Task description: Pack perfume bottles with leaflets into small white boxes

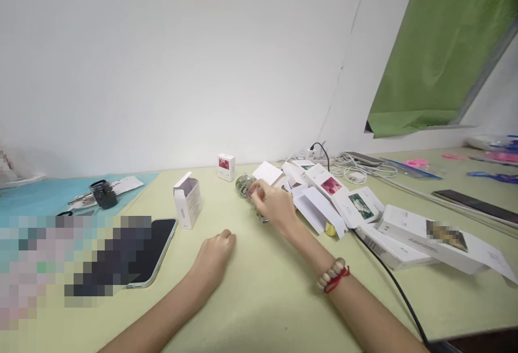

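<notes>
My right hand, with a bead bracelet at the wrist, reaches to the middle of the table. Its fingers are bent and pinched at a small clear, shiny glass-like object, partly hidden by the hand. More of the same shiny material shows below the fingers. My left hand rests closed on the table, its fingertips tucked out of sight and nothing visible in it. Between the hands and the wall stands a small white box with a red picture. Left of them stands an upright white box with its top flap open.
Several opened white boxes lie heaped on the right, near a black cable and white cords. A phone lies at left. Beyond it, a dark jar stands on a blue mat.
</notes>
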The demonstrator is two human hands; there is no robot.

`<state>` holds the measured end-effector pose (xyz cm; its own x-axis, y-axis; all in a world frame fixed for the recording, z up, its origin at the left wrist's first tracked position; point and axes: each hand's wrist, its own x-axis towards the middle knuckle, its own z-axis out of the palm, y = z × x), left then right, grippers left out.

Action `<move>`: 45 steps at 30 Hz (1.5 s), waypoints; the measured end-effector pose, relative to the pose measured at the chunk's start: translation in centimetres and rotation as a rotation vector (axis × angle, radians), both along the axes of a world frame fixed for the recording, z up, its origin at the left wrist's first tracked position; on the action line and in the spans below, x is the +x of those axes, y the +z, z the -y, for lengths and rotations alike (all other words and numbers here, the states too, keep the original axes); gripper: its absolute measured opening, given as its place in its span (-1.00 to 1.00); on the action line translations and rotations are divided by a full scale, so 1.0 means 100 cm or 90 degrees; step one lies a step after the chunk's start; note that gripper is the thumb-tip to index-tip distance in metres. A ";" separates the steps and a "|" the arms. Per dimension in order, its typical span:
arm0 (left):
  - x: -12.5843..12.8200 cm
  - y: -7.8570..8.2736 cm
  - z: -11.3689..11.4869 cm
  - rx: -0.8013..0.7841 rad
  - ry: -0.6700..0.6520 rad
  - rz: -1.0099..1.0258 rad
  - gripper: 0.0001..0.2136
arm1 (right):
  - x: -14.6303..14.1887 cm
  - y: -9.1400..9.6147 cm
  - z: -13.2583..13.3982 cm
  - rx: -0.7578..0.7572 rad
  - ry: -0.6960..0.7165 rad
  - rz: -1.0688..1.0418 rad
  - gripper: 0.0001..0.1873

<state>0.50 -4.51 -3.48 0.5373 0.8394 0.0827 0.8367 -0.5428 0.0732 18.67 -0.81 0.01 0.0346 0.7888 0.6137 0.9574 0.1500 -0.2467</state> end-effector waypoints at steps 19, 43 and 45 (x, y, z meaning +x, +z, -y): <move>0.007 -0.013 0.002 0.040 -0.122 0.199 -0.80 | 0.042 -0.004 -0.010 -0.403 -0.230 0.095 -0.70; 0.004 -0.031 -0.016 -0.030 -0.144 0.470 -0.78 | 0.047 0.009 0.003 -0.360 -0.181 0.040 -0.76; 0.004 -0.030 -0.017 -0.041 -0.159 0.470 -0.78 | 0.048 0.010 0.002 -0.343 -0.179 0.038 -0.72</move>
